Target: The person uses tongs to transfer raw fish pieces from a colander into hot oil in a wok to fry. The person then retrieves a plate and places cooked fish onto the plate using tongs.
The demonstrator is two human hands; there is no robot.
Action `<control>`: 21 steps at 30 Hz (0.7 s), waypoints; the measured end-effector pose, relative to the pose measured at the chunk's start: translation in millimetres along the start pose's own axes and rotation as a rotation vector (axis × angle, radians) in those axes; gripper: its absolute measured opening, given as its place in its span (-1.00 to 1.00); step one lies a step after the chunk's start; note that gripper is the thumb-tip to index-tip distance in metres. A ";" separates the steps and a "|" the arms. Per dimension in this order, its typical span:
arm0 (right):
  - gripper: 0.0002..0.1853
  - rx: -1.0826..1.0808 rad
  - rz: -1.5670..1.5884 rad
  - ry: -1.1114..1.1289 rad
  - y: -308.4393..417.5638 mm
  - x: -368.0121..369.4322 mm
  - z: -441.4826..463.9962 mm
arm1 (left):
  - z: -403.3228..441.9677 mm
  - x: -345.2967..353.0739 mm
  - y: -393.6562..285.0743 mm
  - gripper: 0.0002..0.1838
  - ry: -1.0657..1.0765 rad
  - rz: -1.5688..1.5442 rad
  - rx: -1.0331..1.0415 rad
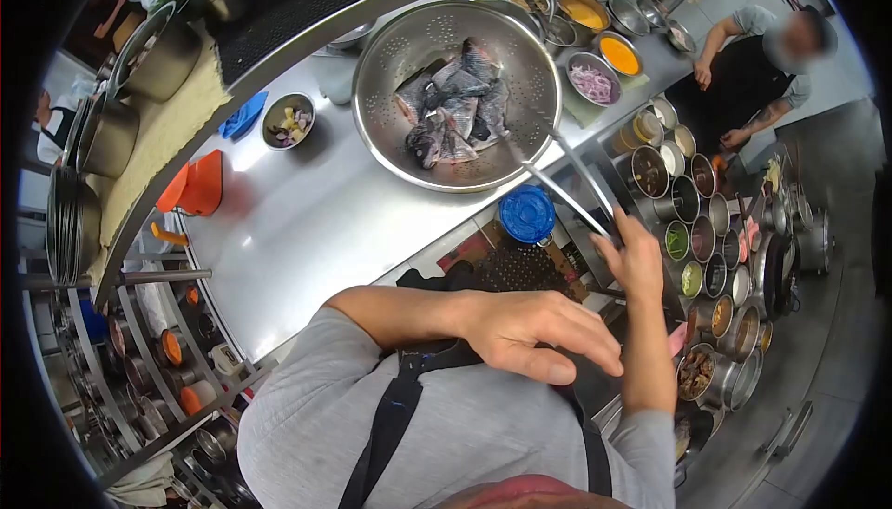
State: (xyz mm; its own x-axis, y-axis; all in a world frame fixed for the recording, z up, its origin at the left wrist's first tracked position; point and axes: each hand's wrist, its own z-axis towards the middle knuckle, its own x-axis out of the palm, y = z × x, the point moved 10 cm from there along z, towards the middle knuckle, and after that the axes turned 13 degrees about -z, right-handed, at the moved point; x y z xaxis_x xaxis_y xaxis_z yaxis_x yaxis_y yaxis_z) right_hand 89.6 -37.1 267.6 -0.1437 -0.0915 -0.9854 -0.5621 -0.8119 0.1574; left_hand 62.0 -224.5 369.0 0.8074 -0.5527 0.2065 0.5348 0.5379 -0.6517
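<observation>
My right hand (632, 254) is closed round the handle end of metal tongs (581, 202). The tongs' arms are apart, and their blurred far ends reach over the right rim of a big perforated steel colander (379, 105). Inside it lie several pieces of dark-skinned fish (455, 105), with a fish head (426, 142) at the lower left. My left hand (544, 332) is held in front of my chest, fingers loosely stretched and holding nothing.
A small bowl (289, 122) and orange container (197, 184) stand left on the steel counter (279, 221). Below the colander is a blue lid (527, 214). Onion (593, 84) and sauce bowls line the back. Many metal pots are at right, near another person (743, 82).
</observation>
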 end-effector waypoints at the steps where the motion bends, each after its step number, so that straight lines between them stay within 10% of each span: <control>1: -0.44 -0.141 -0.102 0.003 23.6 0.5 13.3 | -6.2 2.6 -0.3 -0.44 -0.006 -0.002 -0.008; 5: -0.42 -0.540 -0.285 0.011 83.8 23.5 53.2 | -10.9 0.2 -9.0 -0.42 -0.049 0.034 0.027; 21: -0.67 -0.609 -0.269 0.084 144.5 102.4 111.1 | 20.6 -24.1 -0.4 -0.46 -0.116 0.125 -0.048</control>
State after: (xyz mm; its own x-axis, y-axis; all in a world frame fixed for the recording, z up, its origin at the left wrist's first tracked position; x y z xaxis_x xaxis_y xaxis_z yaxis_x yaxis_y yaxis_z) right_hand -96.7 -99.7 196.7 0.0148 0.1353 -0.9907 -0.0056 -0.9908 -0.1354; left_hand 47.5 -198.3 379.4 0.8916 -0.4050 0.2026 0.4183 0.5653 -0.7109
